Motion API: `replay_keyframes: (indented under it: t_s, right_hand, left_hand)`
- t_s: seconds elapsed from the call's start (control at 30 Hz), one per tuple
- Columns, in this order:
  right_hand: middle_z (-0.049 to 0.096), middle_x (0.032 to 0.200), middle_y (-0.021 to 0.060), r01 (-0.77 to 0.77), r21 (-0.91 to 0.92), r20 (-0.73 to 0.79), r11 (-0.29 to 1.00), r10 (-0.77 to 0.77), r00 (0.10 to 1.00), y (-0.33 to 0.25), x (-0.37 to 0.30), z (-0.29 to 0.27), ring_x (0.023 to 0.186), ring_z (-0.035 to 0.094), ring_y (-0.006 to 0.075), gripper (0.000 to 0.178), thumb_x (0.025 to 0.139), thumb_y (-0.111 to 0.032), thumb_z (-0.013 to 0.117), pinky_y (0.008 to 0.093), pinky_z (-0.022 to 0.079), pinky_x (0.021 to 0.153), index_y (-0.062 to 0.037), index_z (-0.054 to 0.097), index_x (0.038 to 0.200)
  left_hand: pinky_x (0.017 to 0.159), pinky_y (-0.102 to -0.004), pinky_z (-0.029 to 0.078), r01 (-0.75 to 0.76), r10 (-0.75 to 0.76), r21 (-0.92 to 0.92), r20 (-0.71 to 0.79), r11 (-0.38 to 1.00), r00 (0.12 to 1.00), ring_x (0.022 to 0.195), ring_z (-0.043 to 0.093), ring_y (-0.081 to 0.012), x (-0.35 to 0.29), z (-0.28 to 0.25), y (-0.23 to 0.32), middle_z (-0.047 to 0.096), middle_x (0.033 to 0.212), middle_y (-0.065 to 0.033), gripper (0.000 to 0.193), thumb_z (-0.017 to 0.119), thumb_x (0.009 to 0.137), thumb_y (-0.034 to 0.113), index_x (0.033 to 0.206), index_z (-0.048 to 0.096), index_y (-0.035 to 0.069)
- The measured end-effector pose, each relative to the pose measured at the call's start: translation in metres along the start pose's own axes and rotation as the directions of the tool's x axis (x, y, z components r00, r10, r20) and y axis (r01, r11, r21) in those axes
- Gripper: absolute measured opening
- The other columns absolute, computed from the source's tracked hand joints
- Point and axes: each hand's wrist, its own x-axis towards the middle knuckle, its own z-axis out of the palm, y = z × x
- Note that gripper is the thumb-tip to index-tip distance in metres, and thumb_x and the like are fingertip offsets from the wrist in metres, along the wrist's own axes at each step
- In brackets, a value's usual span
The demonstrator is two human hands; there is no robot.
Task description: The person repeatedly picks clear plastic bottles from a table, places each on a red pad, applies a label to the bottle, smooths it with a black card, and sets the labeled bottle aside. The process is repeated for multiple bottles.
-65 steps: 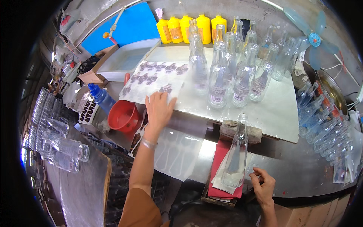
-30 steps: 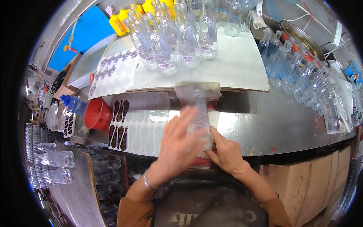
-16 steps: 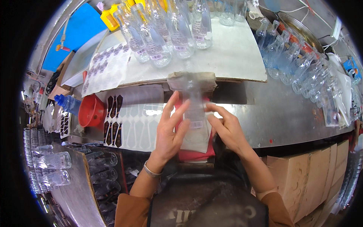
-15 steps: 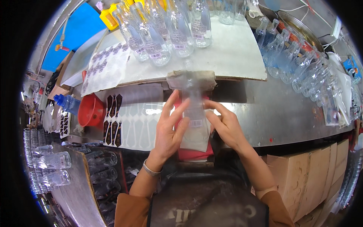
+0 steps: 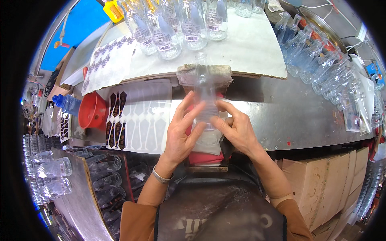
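Note:
A clear glass bottle [image 5: 206, 86], blurred by motion, lies with its neck away from me on a cloth-wrapped rest [image 5: 185, 75]. A see-through label with small print and a barcode shows on its body. Along the bottle's left side, my left hand [image 5: 181, 132] has its fingers stretched and apart, the thumb near the label. My right hand [image 5: 238, 127] is at the right side, thumb and forefinger spread, the thumb tip at the label; its other fingers curl partly out of sight. Under that palm is a dark object [image 5: 226, 148]; whether it is held I cannot tell. Red material [image 5: 205, 159] lies beneath.
Several labelled bottles [image 5: 165, 40] stand on the white board [image 5: 249, 52] beyond, beside a label sheet [image 5: 106, 60]. Dark neck-shaped labels [image 5: 116, 134] sit on a backing sheet, near a red bucket [image 5: 92, 110]. More bottles [image 5: 321, 76] line the right; cardboard boxes [image 5: 321, 184] stand below.
My right thumb has moved inward onto the label, and the right hand has come slightly left. The bottle stays between my hands. The whole view has shifted a little.

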Motion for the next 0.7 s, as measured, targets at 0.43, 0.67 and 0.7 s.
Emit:
replay_keyframes:
  t_s: [0.43,0.67,0.7]
  right_hand:
    - [0.063,0.124,0.0124,-0.071,0.042,0.083,0.997,0.067,0.994,-0.0001,0.004,-0.0057,0.081,0.065,0.0074,0.056,0.097,-0.025,0.069,0.0247,0.052,0.072,0.0085,0.052,0.138]
    - [0.063,0.123,0.0128,-0.086,0.067,0.092,0.994,0.08,0.993,-0.0031,0.0043,-0.0065,0.081,0.066,0.0081,0.055,0.097,-0.025,0.07,0.0247,0.052,0.073,0.0074,0.052,0.138]
    - [0.063,0.123,0.0129,-0.082,0.069,0.088,0.994,0.076,0.993,-0.0018,0.0047,-0.0062,0.081,0.066,0.0082,0.055,0.097,-0.025,0.07,0.0247,0.052,0.074,0.0073,0.052,0.138]
  left_hand:
    - [0.117,-0.0442,0.034,0.018,-0.019,-0.048,-0.025,0.999,1.0,0.145,0.04,-0.037,-0.0038,0.0022,-0.0047,0.039,0.157,-0.0229,0.05,0.067,0.092,0.005,0.142,0.058,0.004]
    - [0.117,-0.0445,0.034,0.013,-0.014,-0.038,-0.025,0.999,1.0,0.145,0.04,-0.0373,-0.0037,0.0025,-0.0054,0.039,0.157,-0.0228,0.051,0.067,0.092,0.005,0.142,0.058,0.004]
    - [0.117,-0.0445,0.034,0.014,-0.015,-0.031,-0.024,0.999,1.0,0.145,0.04,-0.0372,-0.0037,0.0024,-0.0049,0.039,0.157,-0.0228,0.051,0.067,0.092,0.006,0.142,0.058,0.004]
